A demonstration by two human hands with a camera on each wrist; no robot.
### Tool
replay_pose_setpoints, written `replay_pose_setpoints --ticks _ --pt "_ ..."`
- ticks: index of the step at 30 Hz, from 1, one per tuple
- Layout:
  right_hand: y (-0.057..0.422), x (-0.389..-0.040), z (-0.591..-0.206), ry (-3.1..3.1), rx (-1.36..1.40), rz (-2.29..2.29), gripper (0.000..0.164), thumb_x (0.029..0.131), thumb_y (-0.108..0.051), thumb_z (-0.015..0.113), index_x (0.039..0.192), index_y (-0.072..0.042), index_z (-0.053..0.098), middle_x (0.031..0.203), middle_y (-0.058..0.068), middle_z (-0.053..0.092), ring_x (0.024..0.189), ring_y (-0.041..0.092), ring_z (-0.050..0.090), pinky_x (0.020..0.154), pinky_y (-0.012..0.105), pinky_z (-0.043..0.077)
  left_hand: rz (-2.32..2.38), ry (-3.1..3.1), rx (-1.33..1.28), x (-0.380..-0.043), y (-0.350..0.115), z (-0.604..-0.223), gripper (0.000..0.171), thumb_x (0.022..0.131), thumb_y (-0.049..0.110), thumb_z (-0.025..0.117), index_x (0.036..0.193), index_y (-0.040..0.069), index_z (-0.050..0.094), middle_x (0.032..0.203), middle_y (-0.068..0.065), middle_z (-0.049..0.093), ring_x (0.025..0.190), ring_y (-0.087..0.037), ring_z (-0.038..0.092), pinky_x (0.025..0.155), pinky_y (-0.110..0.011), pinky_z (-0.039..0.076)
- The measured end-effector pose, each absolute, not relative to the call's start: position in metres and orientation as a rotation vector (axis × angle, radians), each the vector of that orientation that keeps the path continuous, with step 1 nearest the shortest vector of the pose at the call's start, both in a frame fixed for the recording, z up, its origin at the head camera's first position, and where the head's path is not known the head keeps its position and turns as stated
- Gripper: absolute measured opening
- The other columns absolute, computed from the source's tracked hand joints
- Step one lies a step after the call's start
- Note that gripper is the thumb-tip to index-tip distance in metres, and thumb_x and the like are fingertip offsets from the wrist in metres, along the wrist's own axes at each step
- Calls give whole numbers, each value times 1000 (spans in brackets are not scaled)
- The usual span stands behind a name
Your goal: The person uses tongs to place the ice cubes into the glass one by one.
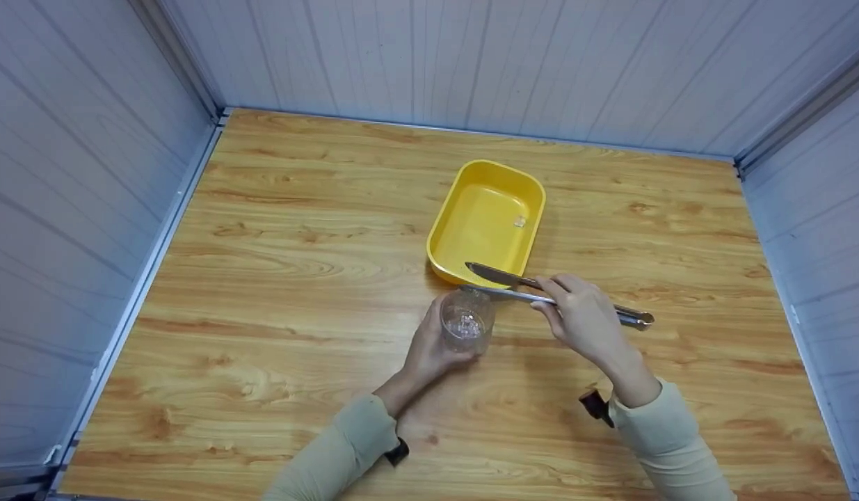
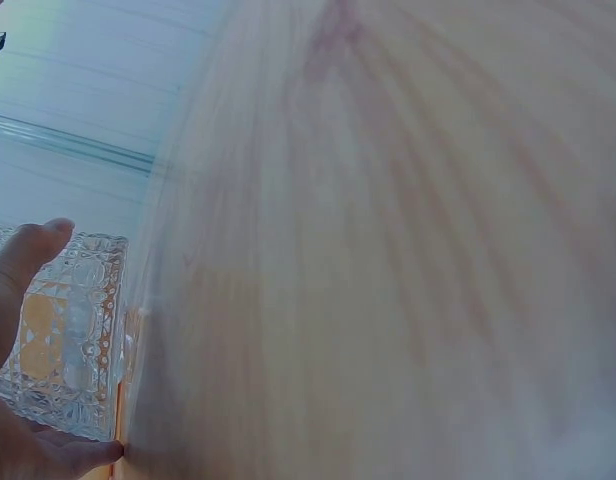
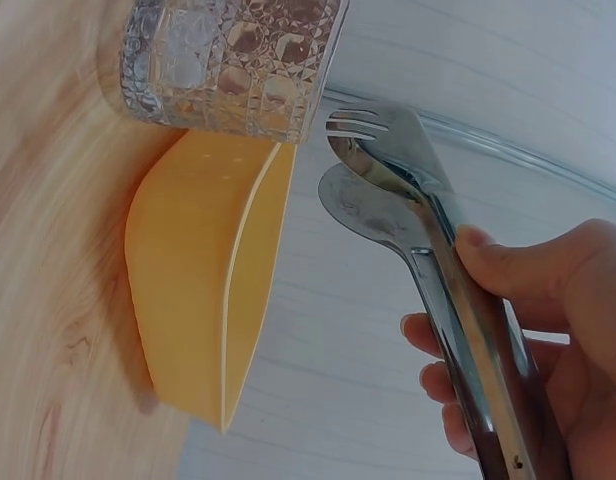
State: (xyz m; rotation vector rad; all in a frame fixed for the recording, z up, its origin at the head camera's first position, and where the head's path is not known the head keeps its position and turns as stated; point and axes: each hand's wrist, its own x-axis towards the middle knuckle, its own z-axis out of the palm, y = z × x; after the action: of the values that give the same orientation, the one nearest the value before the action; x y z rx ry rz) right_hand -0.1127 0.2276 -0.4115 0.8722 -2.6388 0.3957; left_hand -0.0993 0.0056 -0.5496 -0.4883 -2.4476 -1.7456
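Observation:
A clear glass tumbler with a cut pattern stands on the wooden table. My left hand grips it from the left, the thumb on one side and fingers on the other. In my right hand are metal serving tongs, one end fork-shaped and the other a rounded spoon. Their tips are parted, with nothing seen between them, close to the tumbler's rim. Just beyond the tumbler is a yellow plastic tub; a small clear piece lies inside, near its right wall.
Pale panel walls enclose the wood-grain table at the back and both sides. The tub's raised rim is right behind the tumbler, under the tong tips in the head view. Dark wrist cameras are attached at both sleeves.

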Motion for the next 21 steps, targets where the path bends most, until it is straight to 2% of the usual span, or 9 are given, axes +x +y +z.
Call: replay_pose_setpoints --ticks 8,21 --pt "229 -119 -406 -2655 861 372 31 76 -14 69 103 0 62 83 13 59 70 25 55 58 38 47 -1765 -2412 -512 -100 5 -551 97 53 23 83 132 9 28 126 -2 43 115 -16 41 97 -33 33" --pt "233 -134 -404 -2686 791 306 35 75 -17 70 104 2 61 84 16 58 72 29 54 59 41 47 -1729 -2434 -486 -99 5 -550 98 52 24 84 132 10 28 124 -6 44 114 -19 42 97 -34 33"
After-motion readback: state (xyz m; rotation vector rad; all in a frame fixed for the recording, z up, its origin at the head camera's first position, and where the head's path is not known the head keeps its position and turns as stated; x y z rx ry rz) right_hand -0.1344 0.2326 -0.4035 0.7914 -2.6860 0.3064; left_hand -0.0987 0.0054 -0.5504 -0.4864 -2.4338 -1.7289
